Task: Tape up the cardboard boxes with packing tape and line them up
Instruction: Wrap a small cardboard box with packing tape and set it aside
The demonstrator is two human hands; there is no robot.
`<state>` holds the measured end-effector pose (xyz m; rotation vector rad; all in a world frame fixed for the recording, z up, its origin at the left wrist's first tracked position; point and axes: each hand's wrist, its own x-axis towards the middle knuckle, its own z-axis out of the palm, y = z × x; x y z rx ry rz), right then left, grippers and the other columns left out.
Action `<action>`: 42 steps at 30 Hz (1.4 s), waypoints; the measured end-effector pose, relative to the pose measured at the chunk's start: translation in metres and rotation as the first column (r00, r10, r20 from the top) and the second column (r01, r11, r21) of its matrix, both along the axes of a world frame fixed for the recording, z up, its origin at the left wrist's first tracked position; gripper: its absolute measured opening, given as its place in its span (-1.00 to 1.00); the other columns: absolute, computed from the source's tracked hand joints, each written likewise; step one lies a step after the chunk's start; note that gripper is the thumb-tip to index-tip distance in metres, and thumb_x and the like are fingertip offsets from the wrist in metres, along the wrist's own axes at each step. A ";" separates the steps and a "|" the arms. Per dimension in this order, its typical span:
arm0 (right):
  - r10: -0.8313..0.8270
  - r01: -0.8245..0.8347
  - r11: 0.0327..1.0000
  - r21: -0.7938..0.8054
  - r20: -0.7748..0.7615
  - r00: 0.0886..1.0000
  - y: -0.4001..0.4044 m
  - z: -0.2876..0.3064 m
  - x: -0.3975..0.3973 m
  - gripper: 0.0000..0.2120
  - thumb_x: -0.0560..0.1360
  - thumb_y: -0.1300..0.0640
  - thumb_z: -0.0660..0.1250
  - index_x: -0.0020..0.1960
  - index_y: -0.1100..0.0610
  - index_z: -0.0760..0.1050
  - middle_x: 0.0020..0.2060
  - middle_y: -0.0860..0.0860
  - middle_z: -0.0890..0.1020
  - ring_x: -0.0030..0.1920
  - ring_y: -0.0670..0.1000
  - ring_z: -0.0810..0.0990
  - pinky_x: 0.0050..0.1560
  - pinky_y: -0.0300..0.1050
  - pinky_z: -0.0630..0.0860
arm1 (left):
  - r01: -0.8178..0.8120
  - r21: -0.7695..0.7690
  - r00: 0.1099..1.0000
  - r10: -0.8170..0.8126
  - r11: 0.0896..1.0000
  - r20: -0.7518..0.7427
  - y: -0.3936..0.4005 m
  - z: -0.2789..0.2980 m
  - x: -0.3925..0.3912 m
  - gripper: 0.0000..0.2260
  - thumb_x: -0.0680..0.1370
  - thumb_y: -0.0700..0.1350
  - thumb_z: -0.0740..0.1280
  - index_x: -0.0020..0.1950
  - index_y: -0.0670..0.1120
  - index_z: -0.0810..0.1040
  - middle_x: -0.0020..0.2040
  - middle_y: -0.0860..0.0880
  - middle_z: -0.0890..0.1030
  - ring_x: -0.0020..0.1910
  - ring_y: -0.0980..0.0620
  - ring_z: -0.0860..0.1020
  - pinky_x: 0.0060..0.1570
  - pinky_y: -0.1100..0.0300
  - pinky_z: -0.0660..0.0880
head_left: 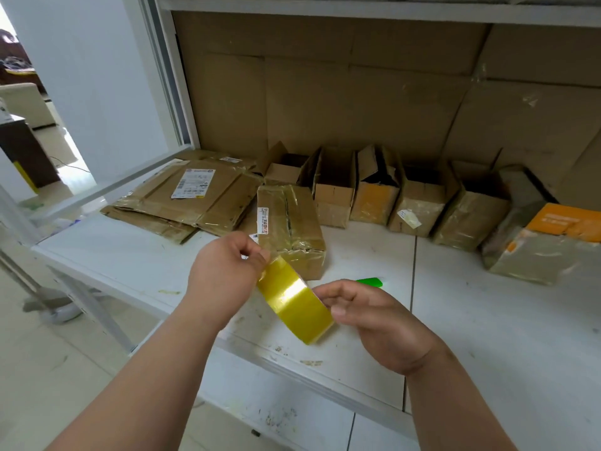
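Head view shows both hands, left hand (227, 265) and right hand (367, 317), gripping the tape roll (294, 302) above the counter (487, 320), one box (292, 229) taped nearby, while the row of boxes (419, 203) behind looks open, so most sealing remains.

- A roll of yellowish packing tape (294, 302) is hanging tilted in the air — just in front of the taped box.
- A closed cardboard box (291, 227), wrapped in glossy tape and bearing a white label, is lying on the white surface (487, 314).
- Six open cardboard boxes (419, 203) are standing in a row behind it — flaps up.
- Flattened cartons (192, 200) are lying stacked at the left.
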<state>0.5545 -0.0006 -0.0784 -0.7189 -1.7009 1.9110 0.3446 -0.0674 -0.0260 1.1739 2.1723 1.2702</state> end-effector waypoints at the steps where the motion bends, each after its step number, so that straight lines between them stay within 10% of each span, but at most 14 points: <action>1: 0.020 -0.020 1.000 0.001 0.005 1.000 -0.001 0.000 -0.001 -0.42 0.28 -0.01 0.45 0.21 0.28 0.56 0.11 0.16 0.67 0.14 0.07 0.62 0.14 -0.13 0.51 | -0.013 0.011 1.000 0.013 1.000 0.008 -0.001 0.002 0.000 -0.85 0.55 -0.05 0.40 -0.20 -0.05 0.59 -0.26 -0.09 0.63 -0.29 -0.21 0.59 -0.16 -0.14 0.60; 7: 0.043 -0.048 0.991 0.124 0.047 0.998 -0.001 0.007 -0.017 -0.51 0.32 -0.11 0.48 0.02 0.28 0.56 -0.03 0.12 0.67 0.01 0.11 0.62 0.15 0.00 0.47 | -0.023 0.041 1.000 0.024 0.999 -0.018 0.000 0.013 -0.011 -0.84 0.56 -0.06 0.41 -0.19 -0.09 0.58 -0.27 -0.14 0.62 -0.35 -0.03 0.49 -0.36 0.17 0.40; 12: -0.053 0.063 0.986 0.153 -0.073 0.996 0.011 0.032 -0.022 -0.29 0.28 -0.30 0.50 0.00 0.35 0.51 -0.15 0.15 0.59 -0.08 0.09 0.53 0.02 -0.02 0.41 | -0.005 0.121 0.967 -0.026 0.993 0.254 0.009 0.016 -0.024 -0.85 0.58 -0.20 0.36 -0.20 -0.14 0.56 -0.25 -0.08 0.64 -0.40 0.16 0.59 -0.46 0.28 0.51; 20: -0.160 0.171 0.958 0.228 -0.066 0.985 0.027 0.053 0.000 -0.19 0.11 -0.27 0.61 -0.03 0.41 0.51 -0.24 0.17 0.60 -0.22 0.10 0.56 -0.22 -0.12 0.48 | 0.040 0.206 0.923 -0.115 0.978 0.367 0.026 0.025 -0.034 -0.85 0.59 -0.19 0.36 -0.19 -0.13 0.55 -0.23 -0.14 0.70 -0.28 0.06 0.65 -0.32 0.23 0.49; 35: -0.286 0.269 0.948 0.169 0.086 0.954 0.105 0.064 0.027 -0.29 -0.18 -0.38 0.63 -0.17 0.02 0.71 -0.14 0.06 0.71 -0.04 0.09 0.67 0.03 0.03 0.58 | -0.243 0.108 0.804 0.138 0.964 0.578 0.036 0.002 -0.039 -0.96 0.53 -0.28 0.40 -0.09 -0.19 0.56 -0.14 -0.12 0.68 -0.38 0.08 0.62 -0.28 0.20 0.47; 42: -0.335 0.292 0.936 0.196 0.239 0.911 0.117 0.068 0.009 -0.67 0.26 -0.09 0.44 -0.04 0.05 0.66 -0.05 0.10 0.71 0.07 0.16 0.64 0.25 0.19 0.52 | -0.302 0.047 0.812 0.231 0.952 0.536 0.039 -0.013 -0.032 -0.89 0.50 -0.28 0.42 -0.13 -0.17 0.49 -0.13 -0.18 0.66 -0.42 0.09 0.62 -0.30 0.18 0.43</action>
